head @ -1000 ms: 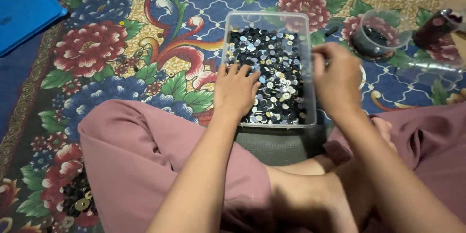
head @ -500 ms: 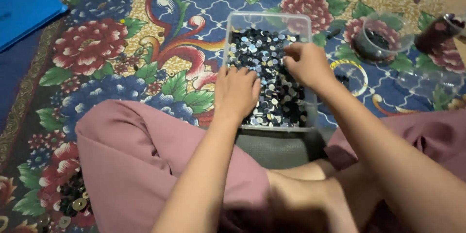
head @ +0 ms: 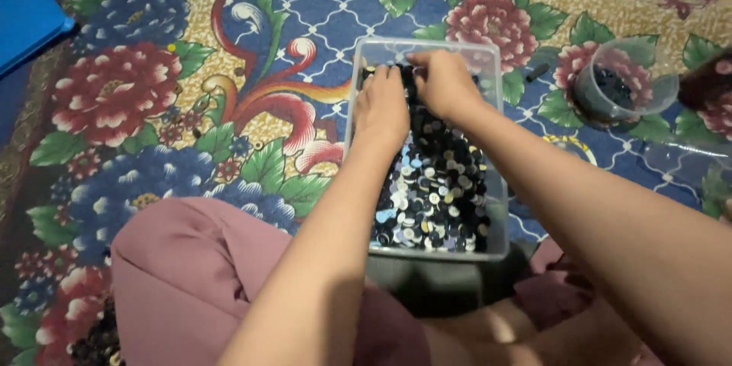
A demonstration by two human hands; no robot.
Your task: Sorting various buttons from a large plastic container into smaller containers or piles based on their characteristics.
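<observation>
Left hand and right hand side by side, palms down, fingers buried in buttons at far end of clear tub; grasp unclear. Tub on floral carpet; round clear cup right of tub.

Both bare forearms reach up from the lower edge of the frame toward its upper middle. The left hand lies palm down, back to the camera, fingers stretched forward and slightly spread. The right hand sits just beside it, a little higher in the frame, fingers curled downward in a loose grip. The right forearm crosses in from the lower right.
</observation>
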